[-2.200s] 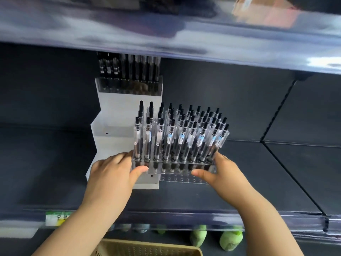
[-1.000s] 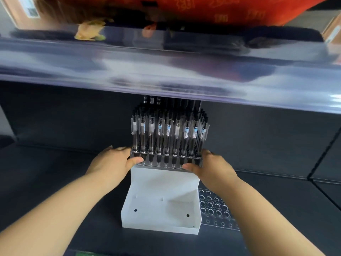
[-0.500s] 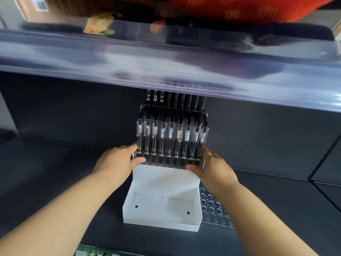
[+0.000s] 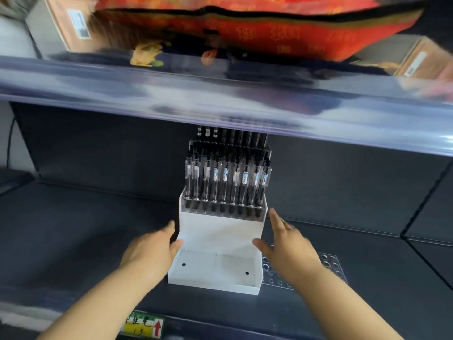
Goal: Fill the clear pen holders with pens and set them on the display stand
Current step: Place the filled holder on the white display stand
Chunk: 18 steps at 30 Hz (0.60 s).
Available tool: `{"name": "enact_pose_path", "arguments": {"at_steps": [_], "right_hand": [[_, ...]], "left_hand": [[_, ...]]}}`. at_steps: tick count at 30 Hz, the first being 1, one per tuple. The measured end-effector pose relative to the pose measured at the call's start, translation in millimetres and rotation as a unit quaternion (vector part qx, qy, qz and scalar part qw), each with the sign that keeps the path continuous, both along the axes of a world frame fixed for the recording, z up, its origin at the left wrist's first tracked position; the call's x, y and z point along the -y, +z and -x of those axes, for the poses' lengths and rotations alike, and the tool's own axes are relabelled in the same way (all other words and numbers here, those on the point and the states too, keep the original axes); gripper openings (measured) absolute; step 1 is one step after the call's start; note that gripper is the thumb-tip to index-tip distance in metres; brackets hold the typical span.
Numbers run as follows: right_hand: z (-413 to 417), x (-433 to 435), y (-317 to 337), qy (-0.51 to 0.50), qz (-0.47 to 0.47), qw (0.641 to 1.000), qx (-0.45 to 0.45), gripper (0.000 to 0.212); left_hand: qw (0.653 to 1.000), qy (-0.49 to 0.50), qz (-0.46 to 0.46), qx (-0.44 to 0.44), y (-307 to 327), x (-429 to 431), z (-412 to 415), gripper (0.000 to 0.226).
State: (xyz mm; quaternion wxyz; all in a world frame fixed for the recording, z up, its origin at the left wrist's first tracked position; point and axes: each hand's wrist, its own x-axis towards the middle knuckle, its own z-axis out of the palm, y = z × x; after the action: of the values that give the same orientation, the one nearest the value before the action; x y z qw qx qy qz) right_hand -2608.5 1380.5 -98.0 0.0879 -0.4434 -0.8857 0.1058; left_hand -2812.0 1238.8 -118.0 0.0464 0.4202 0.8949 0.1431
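Step in hand: clear pen holder (image 4: 224, 207) set on the display stand (image 4: 220, 233), hands empty.
On the dark shelf (image 4: 73, 241) the white stand sits between the fingers (image 4: 275, 218); the holder and its pens (image 4: 225, 177) stand just beyond the fingertips. Both the left hand (image 4: 149, 251) and right hand (image 4: 289, 246) are spread wide, gripping nothing. Next, I judge: fill the empty holder (image 4: 329, 263) near the right fingers.

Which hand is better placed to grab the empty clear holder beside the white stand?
Right: the right hand hangs open just over the empty holder, while the left hand is on the other side of the stand.
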Motion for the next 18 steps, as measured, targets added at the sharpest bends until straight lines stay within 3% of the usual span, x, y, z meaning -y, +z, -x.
{"name": "enact_pose_path", "arguments": {"at_steps": [7,11,18], "right_hand": [[-41.3,58.1,-21.0,0.012,0.007,0.999,-0.039,0.071],[-55.2,89.6,-41.0,0.023,0.039,0.998,-0.049,0.068],[-71.3,118.3,-54.7,0.058,0.080,0.995,-0.034,0.065]], "left_hand": [[0.999,-0.032,0.012,-0.030,-9.8,46.9,-63.4,0.053],[0.995,-0.070,-0.034,-0.055,-17.6,62.6,-85.3,0.051],[0.986,-0.147,0.043,-0.062,-32.6,79.8,-96.7,0.055]]}}
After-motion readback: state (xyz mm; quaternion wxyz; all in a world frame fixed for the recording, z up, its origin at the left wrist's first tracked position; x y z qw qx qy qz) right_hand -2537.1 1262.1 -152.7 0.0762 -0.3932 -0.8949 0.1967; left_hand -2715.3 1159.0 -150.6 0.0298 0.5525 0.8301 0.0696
